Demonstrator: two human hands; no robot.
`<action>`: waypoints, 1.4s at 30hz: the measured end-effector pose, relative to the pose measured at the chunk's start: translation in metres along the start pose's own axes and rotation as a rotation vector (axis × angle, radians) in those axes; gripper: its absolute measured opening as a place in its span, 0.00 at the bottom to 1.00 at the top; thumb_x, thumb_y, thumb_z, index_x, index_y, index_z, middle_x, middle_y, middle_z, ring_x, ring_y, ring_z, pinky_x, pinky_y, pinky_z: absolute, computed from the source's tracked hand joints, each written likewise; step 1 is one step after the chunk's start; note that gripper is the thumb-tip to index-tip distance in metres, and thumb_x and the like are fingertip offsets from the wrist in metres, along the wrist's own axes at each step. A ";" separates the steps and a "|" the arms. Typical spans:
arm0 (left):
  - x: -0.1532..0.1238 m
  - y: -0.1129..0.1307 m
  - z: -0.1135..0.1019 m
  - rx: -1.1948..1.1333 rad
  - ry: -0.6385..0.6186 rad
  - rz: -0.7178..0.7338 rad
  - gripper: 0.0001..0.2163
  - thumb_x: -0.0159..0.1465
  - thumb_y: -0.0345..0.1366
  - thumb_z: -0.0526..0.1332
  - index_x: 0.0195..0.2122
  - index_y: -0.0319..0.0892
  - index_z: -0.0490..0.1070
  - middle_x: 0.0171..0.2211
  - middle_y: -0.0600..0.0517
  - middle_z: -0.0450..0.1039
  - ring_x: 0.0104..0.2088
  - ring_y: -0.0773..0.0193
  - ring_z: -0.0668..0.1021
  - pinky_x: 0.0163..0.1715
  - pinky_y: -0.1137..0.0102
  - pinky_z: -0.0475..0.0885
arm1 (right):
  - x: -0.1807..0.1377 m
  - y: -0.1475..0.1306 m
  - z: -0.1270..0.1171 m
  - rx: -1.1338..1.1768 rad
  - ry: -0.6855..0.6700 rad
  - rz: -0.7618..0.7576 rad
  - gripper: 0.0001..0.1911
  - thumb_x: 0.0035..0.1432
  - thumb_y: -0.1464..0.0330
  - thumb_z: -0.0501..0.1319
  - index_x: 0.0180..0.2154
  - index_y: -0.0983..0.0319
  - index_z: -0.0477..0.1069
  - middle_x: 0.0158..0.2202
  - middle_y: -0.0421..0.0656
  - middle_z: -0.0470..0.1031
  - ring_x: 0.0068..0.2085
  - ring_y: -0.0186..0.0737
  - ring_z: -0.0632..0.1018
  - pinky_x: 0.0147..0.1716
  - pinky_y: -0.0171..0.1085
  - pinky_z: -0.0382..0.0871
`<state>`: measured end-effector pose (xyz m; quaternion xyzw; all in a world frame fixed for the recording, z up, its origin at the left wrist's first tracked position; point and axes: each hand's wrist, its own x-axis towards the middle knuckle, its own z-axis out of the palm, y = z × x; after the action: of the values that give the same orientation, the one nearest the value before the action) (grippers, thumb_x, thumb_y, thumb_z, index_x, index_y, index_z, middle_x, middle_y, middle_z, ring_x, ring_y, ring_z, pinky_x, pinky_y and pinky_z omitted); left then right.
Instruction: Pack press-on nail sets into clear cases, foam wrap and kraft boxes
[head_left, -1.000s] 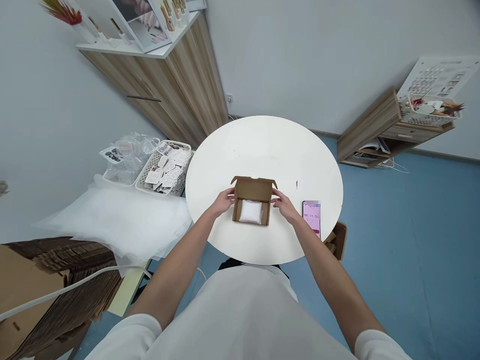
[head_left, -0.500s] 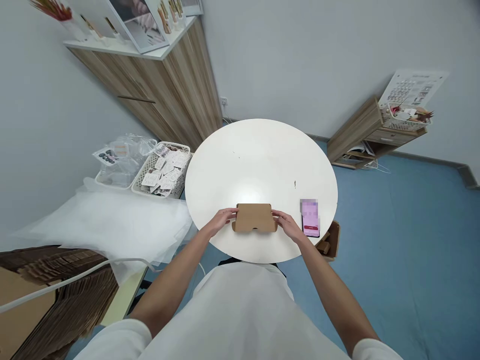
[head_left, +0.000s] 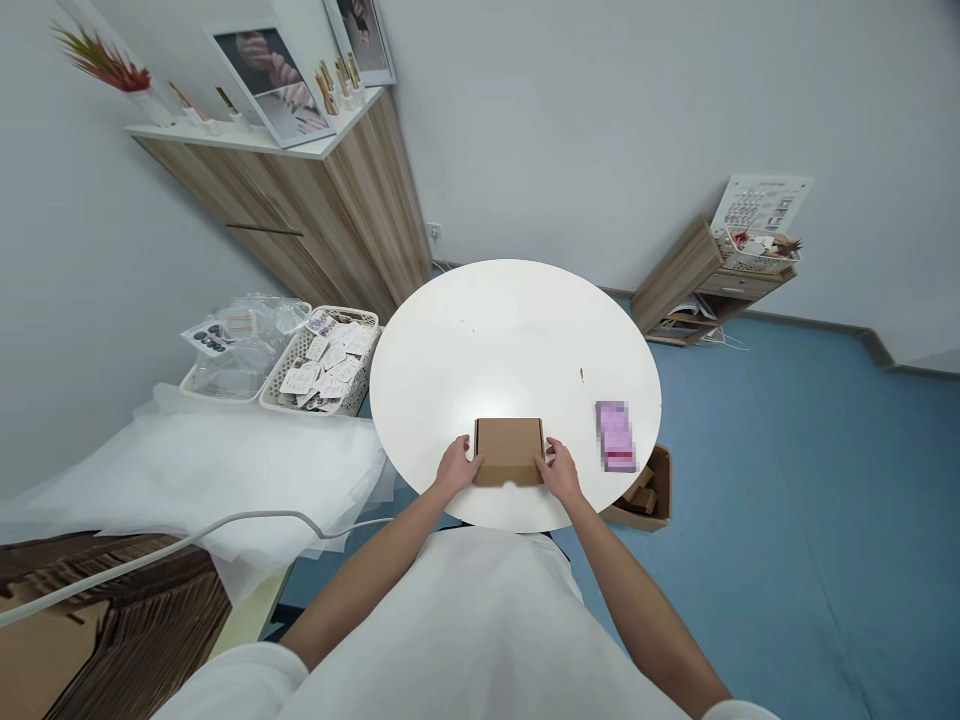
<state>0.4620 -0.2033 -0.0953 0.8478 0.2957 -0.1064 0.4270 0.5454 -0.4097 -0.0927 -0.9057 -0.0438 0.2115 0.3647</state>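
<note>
A small brown cardboard box (head_left: 509, 449) with its lid down sits near the front edge of the round white table (head_left: 517, 340). My left hand (head_left: 458, 466) grips its left side with curled fingers. My right hand (head_left: 559, 470) presses against its right side, fingers closed on the box. Whatever is inside is hidden by the lid.
A phone (head_left: 616, 435) lies on the table to the right of the box. An open carton (head_left: 643, 492) sits on the floor under the table's right edge. Left of the table are white baskets of cards (head_left: 322, 363), white sheets (head_left: 195, 470) and flat cardboard (head_left: 112, 610).
One second ago the box stood open with a white packet inside. The lid has since been folded down, and both hands have slid to the box's front sides.
</note>
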 end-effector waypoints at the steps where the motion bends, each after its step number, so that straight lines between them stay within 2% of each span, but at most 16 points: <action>1: 0.000 -0.001 0.001 0.016 0.012 0.014 0.24 0.56 0.41 0.55 0.53 0.37 0.56 0.47 0.41 0.66 0.38 0.61 0.73 0.38 0.68 0.65 | -0.001 0.001 0.002 0.004 0.003 0.001 0.27 0.50 0.62 0.53 0.52 0.64 0.58 0.43 0.48 0.67 0.33 0.38 0.72 0.37 0.38 0.65; 6: -0.010 -0.009 0.001 0.015 0.103 0.163 0.20 0.58 0.40 0.52 0.50 0.38 0.60 0.49 0.42 0.64 0.50 0.57 0.67 0.47 0.65 0.61 | -0.014 0.006 0.003 0.034 0.036 -0.075 0.25 0.51 0.61 0.52 0.50 0.64 0.60 0.47 0.49 0.66 0.48 0.43 0.68 0.46 0.40 0.61; 11: -0.022 -0.022 0.001 -0.112 -0.078 0.335 0.21 0.56 0.33 0.52 0.52 0.44 0.58 0.44 0.47 0.67 0.45 0.60 0.69 0.44 0.66 0.63 | -0.032 0.012 0.006 -0.034 -0.019 -0.132 0.30 0.47 0.66 0.56 0.54 0.59 0.56 0.50 0.45 0.65 0.52 0.44 0.65 0.50 0.44 0.56; 15: -0.022 -0.026 -0.003 -0.216 -0.093 0.320 0.26 0.52 0.31 0.56 0.54 0.44 0.56 0.41 0.48 0.65 0.41 0.62 0.69 0.41 0.68 0.64 | -0.039 0.006 0.006 0.037 -0.067 -0.173 0.34 0.44 0.66 0.58 0.55 0.59 0.54 0.49 0.45 0.65 0.50 0.44 0.66 0.49 0.44 0.58; 18: -0.021 -0.022 -0.016 -0.252 -0.107 0.324 0.25 0.53 0.37 0.57 0.53 0.43 0.57 0.39 0.48 0.63 0.38 0.63 0.69 0.40 0.69 0.65 | -0.042 -0.006 -0.001 0.136 -0.084 -0.164 0.35 0.44 0.62 0.59 0.55 0.58 0.54 0.48 0.45 0.65 0.49 0.44 0.67 0.47 0.43 0.61; 23: -0.018 -0.007 -0.041 -0.109 -0.134 0.394 0.23 0.53 0.46 0.58 0.48 0.42 0.62 0.36 0.49 0.62 0.31 0.65 0.69 0.34 0.70 0.66 | -0.045 -0.032 -0.018 0.138 -0.112 -0.113 0.32 0.51 0.56 0.54 0.56 0.61 0.54 0.49 0.48 0.65 0.47 0.43 0.69 0.47 0.41 0.62; 26: -0.014 0.000 -0.047 0.030 -0.130 0.369 0.15 0.57 0.43 0.52 0.41 0.40 0.64 0.34 0.49 0.63 0.30 0.64 0.69 0.32 0.69 0.65 | -0.044 -0.043 -0.023 0.047 -0.099 -0.064 0.28 0.56 0.56 0.46 0.54 0.62 0.57 0.49 0.49 0.65 0.51 0.44 0.67 0.49 0.41 0.59; 29: -0.010 0.005 -0.046 0.118 -0.090 0.363 0.12 0.59 0.39 0.49 0.41 0.40 0.64 0.33 0.48 0.62 0.31 0.62 0.69 0.33 0.69 0.65 | -0.041 -0.049 -0.026 0.024 -0.089 -0.062 0.24 0.57 0.57 0.43 0.50 0.61 0.61 0.49 0.48 0.67 0.51 0.43 0.66 0.48 0.39 0.59; 32: -0.009 0.009 -0.045 0.180 -0.011 0.381 0.14 0.60 0.37 0.50 0.45 0.40 0.62 0.34 0.47 0.61 0.32 0.62 0.69 0.33 0.70 0.65 | -0.035 -0.053 -0.028 -0.006 -0.073 -0.104 0.21 0.57 0.57 0.44 0.39 0.61 0.69 0.41 0.47 0.72 0.45 0.43 0.70 0.42 0.38 0.61; 35: -0.009 0.015 -0.046 0.238 0.040 0.385 0.13 0.59 0.36 0.51 0.45 0.41 0.63 0.34 0.47 0.62 0.33 0.60 0.69 0.32 0.69 0.64 | -0.028 -0.058 -0.030 -0.033 -0.032 -0.124 0.19 0.57 0.58 0.45 0.29 0.60 0.69 0.31 0.45 0.73 0.37 0.42 0.72 0.35 0.36 0.61; 38: -0.006 0.019 -0.050 0.261 0.038 0.384 0.11 0.58 0.35 0.52 0.42 0.42 0.65 0.31 0.49 0.64 0.34 0.59 0.70 0.33 0.69 0.64 | -0.021 -0.061 -0.031 -0.037 -0.026 -0.114 0.18 0.57 0.59 0.46 0.27 0.60 0.69 0.28 0.43 0.73 0.34 0.41 0.72 0.32 0.35 0.60; 42: 0.001 0.022 -0.053 0.213 0.045 0.407 0.16 0.56 0.32 0.54 0.47 0.42 0.63 0.32 0.50 0.67 0.36 0.60 0.70 0.35 0.69 0.64 | -0.015 -0.062 -0.031 -0.038 -0.056 -0.097 0.18 0.56 0.60 0.46 0.29 0.60 0.70 0.29 0.42 0.73 0.33 0.40 0.73 0.31 0.35 0.60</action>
<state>0.4718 -0.1715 -0.0486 0.9326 0.1153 -0.0297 0.3408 0.5494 -0.3881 -0.0253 -0.9031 -0.1018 0.2178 0.3559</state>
